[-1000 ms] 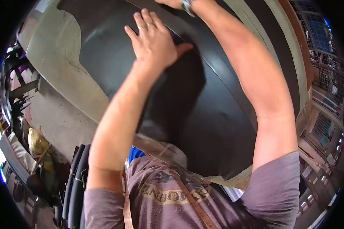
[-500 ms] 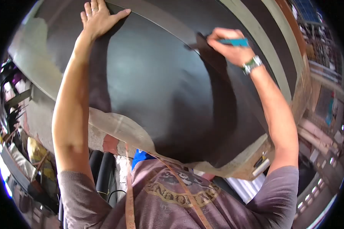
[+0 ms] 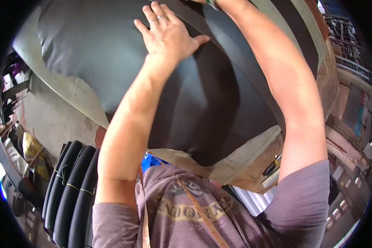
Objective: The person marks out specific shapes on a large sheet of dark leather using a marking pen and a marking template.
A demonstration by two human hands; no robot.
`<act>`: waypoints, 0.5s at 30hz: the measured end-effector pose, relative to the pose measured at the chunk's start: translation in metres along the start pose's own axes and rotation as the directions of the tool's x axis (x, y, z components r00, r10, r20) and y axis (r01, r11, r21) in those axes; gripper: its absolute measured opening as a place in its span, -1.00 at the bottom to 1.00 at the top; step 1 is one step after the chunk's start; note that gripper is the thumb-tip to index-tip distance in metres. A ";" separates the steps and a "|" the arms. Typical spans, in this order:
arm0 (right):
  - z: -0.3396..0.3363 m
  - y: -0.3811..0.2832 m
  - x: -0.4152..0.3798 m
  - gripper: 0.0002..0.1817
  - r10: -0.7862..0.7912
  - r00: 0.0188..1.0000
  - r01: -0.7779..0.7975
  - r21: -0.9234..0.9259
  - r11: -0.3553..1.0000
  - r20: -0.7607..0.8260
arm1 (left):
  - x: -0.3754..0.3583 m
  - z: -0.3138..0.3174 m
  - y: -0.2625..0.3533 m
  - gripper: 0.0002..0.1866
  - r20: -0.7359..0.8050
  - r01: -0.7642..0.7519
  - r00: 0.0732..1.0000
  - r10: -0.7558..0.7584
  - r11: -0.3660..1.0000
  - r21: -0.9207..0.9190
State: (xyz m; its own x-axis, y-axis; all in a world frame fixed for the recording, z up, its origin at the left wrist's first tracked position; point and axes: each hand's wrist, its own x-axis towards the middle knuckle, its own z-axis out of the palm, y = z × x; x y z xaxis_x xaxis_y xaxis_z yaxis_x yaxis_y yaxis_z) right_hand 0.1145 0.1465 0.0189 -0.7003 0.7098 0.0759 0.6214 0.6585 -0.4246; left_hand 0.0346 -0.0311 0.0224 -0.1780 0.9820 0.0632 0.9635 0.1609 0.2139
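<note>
My left hand point(image 3: 167, 36) lies flat with fingers spread on a large dark leather-like sheet point(image 3: 99, 45). Its thumb reaches the near edge of a long straight dark strip point(image 3: 231, 62) that crosses the sheet diagonally. At the top edge of the view only a sliver of my right hand point(image 3: 199, 1) shows, past the watch point(image 3: 212, 4) on its wrist. Its fingers and whatever they hold are cut off by the frame. Under the dark sheet, a paler grey-green sheet point(image 3: 84, 97) shows along the left.
Black rolls point(image 3: 72, 186) tied with thin bands stand below left of the table point(image 3: 53, 120). Yellow-and-black-handled scissors point(image 3: 271, 167) lie near the table's front right corner. A tape measure point(image 3: 206, 215) hangs over my shirt. Wire racking point(image 3: 345, 45) stands at the far right.
My left hand has moved right along the sheet. My right hand has gone up and left, mostly out of view; the teal tool it held no longer shows. The view has shifted too.
</note>
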 end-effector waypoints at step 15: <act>-0.083 0.050 -0.310 -0.69 0.224 0.961 -0.239 0.084 0.967 0.160 | -0.110 0.059 0.111 0.40 -0.175 -0.164 0.974 0.146 0.982 -0.092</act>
State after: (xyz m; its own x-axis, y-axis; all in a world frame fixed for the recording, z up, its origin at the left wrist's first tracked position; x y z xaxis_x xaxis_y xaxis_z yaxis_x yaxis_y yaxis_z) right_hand 0.3917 -0.0205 0.0487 -0.5906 0.7896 -0.1664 0.7388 0.4462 -0.5050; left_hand 0.1724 -0.1155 -0.0182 -0.0676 0.9623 0.2634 0.9571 -0.0120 0.2896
